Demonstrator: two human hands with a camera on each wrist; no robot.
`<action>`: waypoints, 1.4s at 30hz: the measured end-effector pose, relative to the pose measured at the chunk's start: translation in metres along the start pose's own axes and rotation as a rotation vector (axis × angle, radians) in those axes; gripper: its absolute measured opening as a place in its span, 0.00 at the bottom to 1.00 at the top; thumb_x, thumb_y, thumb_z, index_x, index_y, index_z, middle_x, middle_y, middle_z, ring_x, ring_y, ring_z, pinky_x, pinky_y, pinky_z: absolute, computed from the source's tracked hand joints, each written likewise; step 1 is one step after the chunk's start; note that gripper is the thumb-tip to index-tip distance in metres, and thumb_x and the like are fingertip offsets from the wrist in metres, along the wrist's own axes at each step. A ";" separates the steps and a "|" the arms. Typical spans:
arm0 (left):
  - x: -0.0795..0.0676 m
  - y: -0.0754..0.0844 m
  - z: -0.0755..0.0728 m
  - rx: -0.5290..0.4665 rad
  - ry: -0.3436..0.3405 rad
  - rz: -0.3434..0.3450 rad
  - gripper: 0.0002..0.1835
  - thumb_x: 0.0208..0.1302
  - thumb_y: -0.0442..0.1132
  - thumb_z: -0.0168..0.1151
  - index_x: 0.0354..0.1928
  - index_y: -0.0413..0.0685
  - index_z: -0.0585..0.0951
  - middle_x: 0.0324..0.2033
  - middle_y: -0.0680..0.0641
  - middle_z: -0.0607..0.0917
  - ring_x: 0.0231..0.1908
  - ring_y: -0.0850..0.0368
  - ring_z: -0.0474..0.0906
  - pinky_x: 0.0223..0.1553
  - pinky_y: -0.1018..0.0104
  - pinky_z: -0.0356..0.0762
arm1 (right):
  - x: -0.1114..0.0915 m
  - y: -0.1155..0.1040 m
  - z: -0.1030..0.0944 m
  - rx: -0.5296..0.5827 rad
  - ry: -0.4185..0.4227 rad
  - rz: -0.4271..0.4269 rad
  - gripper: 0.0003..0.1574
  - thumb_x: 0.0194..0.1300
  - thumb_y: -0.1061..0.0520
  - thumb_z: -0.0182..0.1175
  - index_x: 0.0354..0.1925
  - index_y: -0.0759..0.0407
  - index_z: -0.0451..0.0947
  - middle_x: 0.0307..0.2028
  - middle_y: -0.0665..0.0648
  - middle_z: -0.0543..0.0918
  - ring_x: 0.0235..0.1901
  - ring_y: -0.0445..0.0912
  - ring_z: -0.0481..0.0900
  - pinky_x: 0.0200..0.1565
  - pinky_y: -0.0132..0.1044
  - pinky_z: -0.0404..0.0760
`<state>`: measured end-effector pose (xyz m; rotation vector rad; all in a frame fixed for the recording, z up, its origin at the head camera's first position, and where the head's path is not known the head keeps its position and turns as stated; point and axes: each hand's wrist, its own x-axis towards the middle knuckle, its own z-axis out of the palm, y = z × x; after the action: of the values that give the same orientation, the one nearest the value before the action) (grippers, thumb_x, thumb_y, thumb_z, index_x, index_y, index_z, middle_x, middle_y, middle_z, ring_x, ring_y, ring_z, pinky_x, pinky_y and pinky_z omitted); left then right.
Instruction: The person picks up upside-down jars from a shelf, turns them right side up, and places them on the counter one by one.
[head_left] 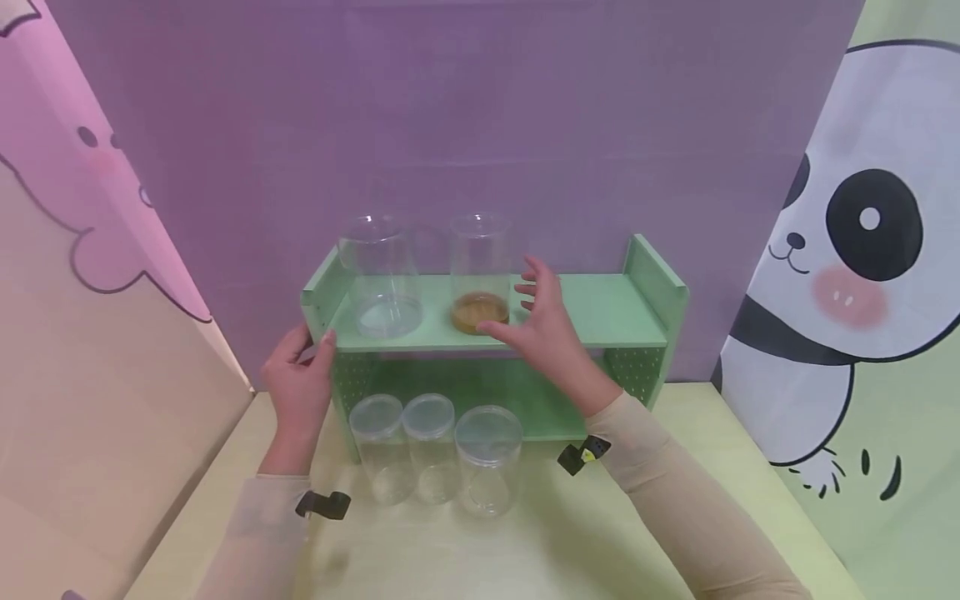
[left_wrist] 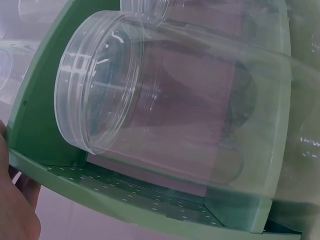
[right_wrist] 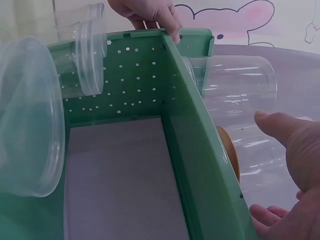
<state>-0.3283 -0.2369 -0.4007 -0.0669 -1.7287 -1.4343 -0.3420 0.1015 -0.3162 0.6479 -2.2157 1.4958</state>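
A green two-tier shelf (head_left: 600, 308) stands against the wall. My left hand (head_left: 300, 375) grips its left side at the upper tier, thumb at the front edge; the right wrist view also shows this left hand (right_wrist: 152, 12) at the shelf's corner. On the upper tier stand a wide clear jar (head_left: 384, 271) at left and a narrower clear jar (head_left: 480, 258) with a brown base (right_wrist: 228, 150). Right of the narrower jar is my right hand (head_left: 543, 321), its thumb and fingers spread apart and nothing held between them.
In front of the shelf, three clear lidded jars stand in a row on the pale table (head_left: 420, 558): two slim ones, left (head_left: 381, 450) and middle (head_left: 431, 450), and a wider one (head_left: 487, 462) at right. A purple backdrop (head_left: 465, 108) hangs behind.
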 end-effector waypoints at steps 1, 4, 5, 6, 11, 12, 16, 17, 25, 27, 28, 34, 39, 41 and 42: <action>0.000 0.000 0.000 0.001 -0.001 0.005 0.16 0.76 0.31 0.70 0.62 0.39 0.89 0.51 0.37 0.91 0.48 0.67 0.84 0.45 0.83 0.84 | 0.002 0.000 0.001 0.001 -0.007 0.004 0.75 0.58 0.59 0.87 0.86 0.62 0.47 0.74 0.67 0.65 0.72 0.61 0.73 0.73 0.55 0.79; -0.001 0.003 0.000 0.010 0.004 0.017 0.16 0.76 0.29 0.69 0.62 0.37 0.89 0.51 0.35 0.91 0.48 0.69 0.83 0.45 0.84 0.84 | 0.006 -0.002 0.004 0.011 -0.030 0.018 0.78 0.58 0.57 0.87 0.88 0.59 0.45 0.76 0.69 0.64 0.73 0.62 0.72 0.70 0.59 0.80; -0.002 0.006 0.000 0.009 0.005 0.019 0.16 0.76 0.29 0.69 0.62 0.35 0.89 0.51 0.34 0.91 0.47 0.69 0.83 0.45 0.84 0.83 | 0.008 -0.002 0.005 0.006 -0.036 0.025 0.79 0.57 0.56 0.88 0.88 0.58 0.45 0.76 0.69 0.64 0.73 0.62 0.72 0.70 0.60 0.80; -0.003 0.011 0.001 0.007 0.006 0.020 0.16 0.76 0.28 0.68 0.62 0.34 0.88 0.51 0.33 0.90 0.47 0.70 0.83 0.45 0.84 0.83 | 0.009 -0.002 0.006 0.004 -0.041 0.034 0.80 0.57 0.55 0.88 0.89 0.57 0.44 0.76 0.68 0.63 0.73 0.61 0.72 0.70 0.60 0.81; -0.008 0.034 0.001 -0.018 -0.004 0.027 0.16 0.76 0.27 0.67 0.62 0.28 0.86 0.52 0.27 0.88 0.46 0.72 0.82 0.46 0.84 0.83 | 0.015 0.002 0.012 -0.019 -0.066 0.063 0.83 0.57 0.55 0.88 0.90 0.53 0.40 0.78 0.67 0.62 0.75 0.59 0.70 0.71 0.59 0.79; -0.009 0.037 0.001 -0.020 -0.004 0.027 0.16 0.76 0.26 0.66 0.62 0.28 0.86 0.52 0.27 0.88 0.46 0.72 0.82 0.46 0.84 0.83 | 0.016 0.002 0.013 -0.019 -0.069 0.064 0.83 0.57 0.56 0.88 0.90 0.53 0.39 0.79 0.67 0.62 0.76 0.59 0.70 0.71 0.59 0.79; -0.010 0.040 0.001 -0.019 -0.005 0.029 0.16 0.76 0.26 0.66 0.62 0.28 0.86 0.51 0.27 0.88 0.46 0.71 0.82 0.46 0.84 0.83 | 0.020 0.004 0.015 -0.007 -0.070 0.067 0.86 0.56 0.58 0.88 0.90 0.52 0.37 0.79 0.67 0.62 0.76 0.61 0.70 0.73 0.59 0.77; -0.010 0.040 0.001 -0.023 -0.005 0.031 0.16 0.75 0.26 0.66 0.62 0.28 0.86 0.51 0.27 0.88 0.46 0.71 0.82 0.46 0.84 0.83 | 0.020 0.004 0.016 -0.001 -0.070 0.068 0.87 0.55 0.58 0.89 0.90 0.52 0.36 0.78 0.67 0.63 0.76 0.61 0.70 0.73 0.58 0.77; -0.008 0.035 0.002 -0.010 0.006 0.032 0.16 0.75 0.25 0.66 0.61 0.27 0.87 0.49 0.29 0.89 0.46 0.71 0.82 0.45 0.84 0.83 | 0.022 0.006 0.021 -0.007 -0.078 0.046 0.91 0.54 0.60 0.89 0.90 0.49 0.32 0.74 0.71 0.68 0.72 0.63 0.74 0.73 0.56 0.77; -0.007 0.027 0.002 -0.007 0.008 0.031 0.16 0.75 0.25 0.66 0.61 0.28 0.87 0.50 0.29 0.89 0.45 0.71 0.82 0.45 0.84 0.84 | 0.022 0.007 0.022 -0.012 -0.080 0.050 0.91 0.54 0.60 0.89 0.90 0.48 0.31 0.72 0.72 0.70 0.71 0.62 0.74 0.73 0.56 0.77; -0.006 0.022 0.002 -0.007 0.009 0.030 0.16 0.75 0.25 0.67 0.61 0.28 0.87 0.50 0.30 0.89 0.46 0.71 0.82 0.45 0.84 0.84 | 0.021 0.007 0.022 -0.014 -0.082 0.051 0.91 0.54 0.60 0.89 0.90 0.48 0.31 0.71 0.73 0.71 0.71 0.62 0.75 0.73 0.56 0.77; 0.000 0.000 0.001 0.001 0.011 0.034 0.16 0.75 0.28 0.69 0.61 0.36 0.89 0.49 0.35 0.90 0.46 0.69 0.84 0.45 0.83 0.84 | 0.019 0.009 0.021 -0.013 -0.077 0.018 0.88 0.55 0.59 0.88 0.90 0.43 0.35 0.68 0.72 0.74 0.68 0.61 0.76 0.69 0.57 0.80; 0.000 0.000 -0.001 -0.011 0.000 0.034 0.16 0.74 0.30 0.71 0.61 0.39 0.90 0.49 0.37 0.91 0.47 0.67 0.84 0.45 0.82 0.85 | 0.013 0.008 0.017 -0.003 -0.075 -0.007 0.87 0.54 0.58 0.88 0.90 0.42 0.36 0.68 0.72 0.74 0.68 0.61 0.75 0.69 0.58 0.80; -0.001 0.001 -0.001 -0.005 -0.003 0.030 0.16 0.74 0.31 0.71 0.61 0.40 0.90 0.50 0.37 0.91 0.47 0.67 0.84 0.45 0.82 0.85 | 0.008 0.007 0.015 0.005 -0.080 -0.012 0.87 0.54 0.58 0.88 0.90 0.43 0.36 0.67 0.71 0.74 0.68 0.60 0.75 0.69 0.57 0.81; -0.001 0.001 -0.001 -0.002 -0.003 0.028 0.16 0.75 0.31 0.71 0.62 0.40 0.90 0.50 0.37 0.91 0.47 0.67 0.84 0.45 0.82 0.85 | 0.006 0.006 0.014 0.010 -0.083 -0.018 0.87 0.54 0.59 0.88 0.90 0.43 0.36 0.66 0.70 0.75 0.67 0.59 0.76 0.68 0.56 0.82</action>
<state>-0.3270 -0.2368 -0.4008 -0.0940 -1.7226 -1.4164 -0.3513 0.0894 -0.3226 0.7438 -2.2589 1.4980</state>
